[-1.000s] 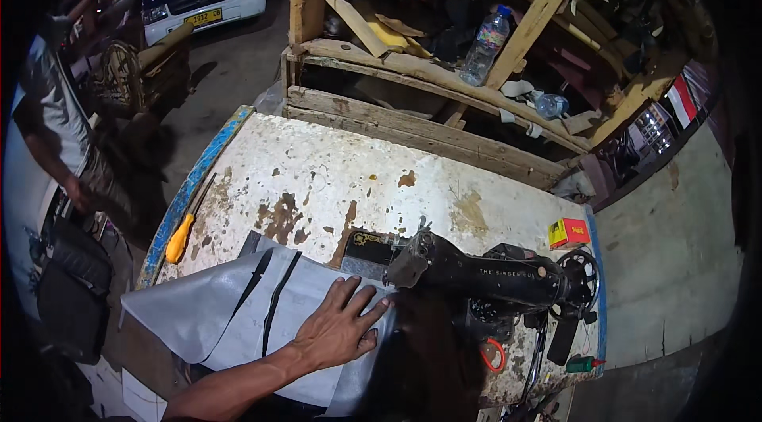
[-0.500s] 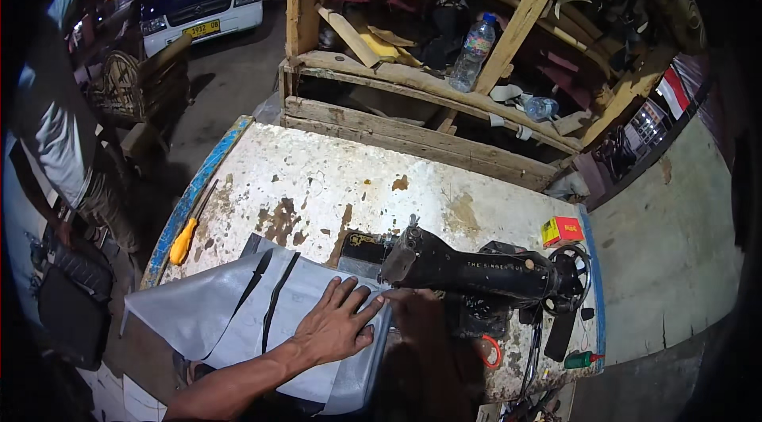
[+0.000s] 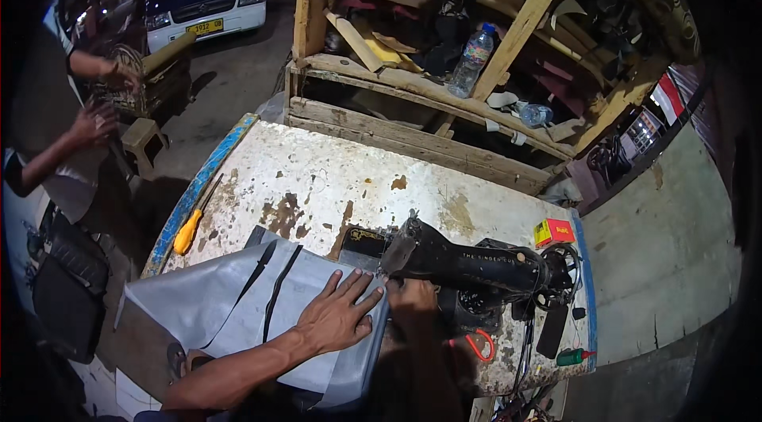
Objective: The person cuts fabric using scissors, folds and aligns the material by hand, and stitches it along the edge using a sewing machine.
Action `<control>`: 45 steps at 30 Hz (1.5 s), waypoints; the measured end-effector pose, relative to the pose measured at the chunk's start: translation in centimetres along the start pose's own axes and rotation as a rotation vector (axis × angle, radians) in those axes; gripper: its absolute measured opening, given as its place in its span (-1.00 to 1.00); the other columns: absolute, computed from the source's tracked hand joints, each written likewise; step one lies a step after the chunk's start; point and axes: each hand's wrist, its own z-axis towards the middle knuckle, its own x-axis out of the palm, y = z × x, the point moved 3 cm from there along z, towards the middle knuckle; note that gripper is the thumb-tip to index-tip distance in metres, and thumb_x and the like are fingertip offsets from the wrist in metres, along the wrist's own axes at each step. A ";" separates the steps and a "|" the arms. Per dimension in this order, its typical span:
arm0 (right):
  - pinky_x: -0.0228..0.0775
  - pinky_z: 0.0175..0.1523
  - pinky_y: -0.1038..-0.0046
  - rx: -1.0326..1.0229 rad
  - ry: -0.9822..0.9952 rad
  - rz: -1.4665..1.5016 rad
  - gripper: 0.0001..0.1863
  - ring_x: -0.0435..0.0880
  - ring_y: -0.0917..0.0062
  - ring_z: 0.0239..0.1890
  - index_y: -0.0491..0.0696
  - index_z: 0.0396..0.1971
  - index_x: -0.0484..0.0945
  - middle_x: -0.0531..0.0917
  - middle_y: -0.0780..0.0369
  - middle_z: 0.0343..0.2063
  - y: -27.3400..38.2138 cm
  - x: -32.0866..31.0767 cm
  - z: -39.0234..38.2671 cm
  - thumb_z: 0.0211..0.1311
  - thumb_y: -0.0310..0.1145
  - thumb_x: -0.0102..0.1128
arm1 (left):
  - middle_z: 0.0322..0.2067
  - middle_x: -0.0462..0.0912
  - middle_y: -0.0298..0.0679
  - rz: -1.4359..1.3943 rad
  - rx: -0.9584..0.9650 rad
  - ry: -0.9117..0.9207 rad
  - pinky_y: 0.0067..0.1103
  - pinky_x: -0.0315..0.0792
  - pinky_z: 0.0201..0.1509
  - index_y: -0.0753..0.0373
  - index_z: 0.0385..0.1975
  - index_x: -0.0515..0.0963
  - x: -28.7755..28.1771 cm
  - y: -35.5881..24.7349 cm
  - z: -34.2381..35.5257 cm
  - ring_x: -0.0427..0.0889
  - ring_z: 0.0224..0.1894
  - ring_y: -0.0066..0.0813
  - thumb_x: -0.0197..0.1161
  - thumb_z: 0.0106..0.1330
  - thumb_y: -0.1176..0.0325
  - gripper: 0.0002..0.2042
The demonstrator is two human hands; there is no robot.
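A large grey sheet of coated material [image 3: 186, 299] with black strips lies over the near left of the worn white table, its right edge under the head of a black sewing machine [image 3: 476, 263]. My left hand [image 3: 337, 315] rests flat on the sheet, fingers spread, just left of the needle area. In shadow by the sheet's right edge, my right hand [image 3: 414, 299] is closed, its fingertips at the edge close to the needle. The machine's head partly hides the needle and presser foot.
An orange-handled screwdriver [image 3: 188, 231] lies at the table's left. Toward the right are a red-yellow box [image 3: 553, 232], the handwheel [image 3: 560, 275], red-handled scissors [image 3: 481, 346] and a small green bottle [image 3: 575, 357]. Behind stands a wooden shelf [image 3: 421, 140]. A person's hands [image 3: 95, 124] show at left.
My left hand stays flat on the sheet and my right hand keeps to its edge, both barely shifted. The other person at left has raised their hands. The view has tilted slightly.
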 end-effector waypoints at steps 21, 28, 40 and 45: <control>0.26 0.29 0.01 -0.095 0.312 0.188 -0.54 0.44 -0.17 0.17 -0.15 0.11 0.52 0.52 -0.18 0.08 -1.6 -0.3 2.6 0.16 -0.47 0.26 | 0.37 0.29 0.10 0.005 0.022 0.020 -0.08 0.05 0.53 0.16 0.36 0.35 0.0 -0.3 0.3 0.20 0.46 0.07 0.11 0.29 0.23 -0.42; 0.30 0.25 -0.03 -0.029 0.347 0.156 -0.54 0.47 -0.19 0.13 -0.15 0.07 0.53 0.55 -0.19 0.02 -1.0 0.8 2.5 0.10 -0.50 0.28 | 0.35 0.30 0.12 -0.027 -0.009 -0.005 -0.02 0.10 0.50 0.16 0.34 0.36 0.0 0.2 -0.1 0.23 0.44 0.09 0.13 0.25 0.24 -0.41; 0.52 0.02 0.45 -0.352 -0.010 0.523 -0.67 0.66 0.54 -0.08 -0.12 0.04 0.61 0.70 0.19 -0.07 -1.2 -0.5 9.9 0.43 -0.26 0.17 | 0.35 0.29 0.12 -0.008 0.015 -0.018 -0.06 0.10 0.51 0.19 0.33 0.38 0.5 0.3 0.0 0.22 0.45 0.06 0.09 0.27 0.24 -0.43; 0.48 -0.13 0.52 0.470 0.282 1.244 -0.55 0.59 0.61 -0.28 -0.08 0.09 0.55 0.68 0.25 -0.16 -1.5 1.7 9.9 0.51 -0.02 0.01 | 0.37 0.29 0.07 -0.001 0.012 -0.002 -0.13 0.07 0.53 0.19 0.33 0.37 0.4 0.3 0.0 0.18 0.48 -0.03 0.04 0.31 0.20 -0.44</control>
